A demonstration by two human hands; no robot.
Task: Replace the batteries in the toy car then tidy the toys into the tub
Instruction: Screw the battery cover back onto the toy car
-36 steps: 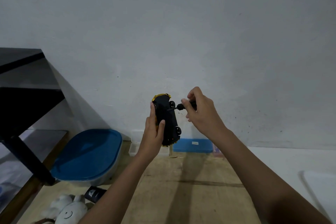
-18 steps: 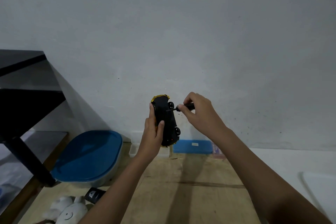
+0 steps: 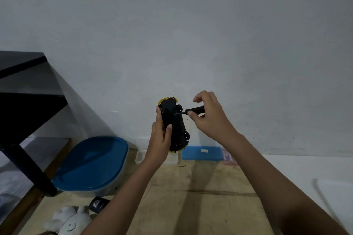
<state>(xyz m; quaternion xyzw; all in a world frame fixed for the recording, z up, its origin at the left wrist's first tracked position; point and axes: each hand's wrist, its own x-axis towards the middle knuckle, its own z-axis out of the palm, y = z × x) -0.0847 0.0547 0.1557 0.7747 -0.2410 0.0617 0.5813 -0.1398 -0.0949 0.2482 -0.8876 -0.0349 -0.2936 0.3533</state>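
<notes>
The toy car (image 3: pixel 174 126) is held up in the air in front of the pale wall (image 3: pixel 191 25), stood on end with its black underside facing the camera and a yellow edge showing at its top and bottom ends. Two black wheels show along its right side. The left hand (image 3: pixel 160 139) is wrapped around the car's left flank, thumb pressed on the underside and fingers behind the body. The right hand (image 3: pixel 208 118) pinches the black handle of a small screwdriver (image 3: pixel 193 110) between thumb and fingertips, with the index finger lifted above it. The screwdriver lies roughly level, its thin shaft pointing left and its tip meeting the underside near the upper wheel; whether it sits in a screw head is too small to tell.

Below the hands lies a wooden desk (image 3: pixel 200 196). At its far edge, against the wall, rests a flat blue case (image 3: pixel 202 153), with a clear plastic box (image 3: pixel 141 155) to the left of it, partly hidden behind the left wrist. Further left stands a tub (image 3: pixel 91 166) closed with a blue lid. In the near-left corner lies a white plush toy (image 3: pixel 71 222) with a smiling face, and just beside it a small black item (image 3: pixel 98 205) with white print. A black shelf unit (image 3: pixel 23 101) fills the left edge.
</notes>
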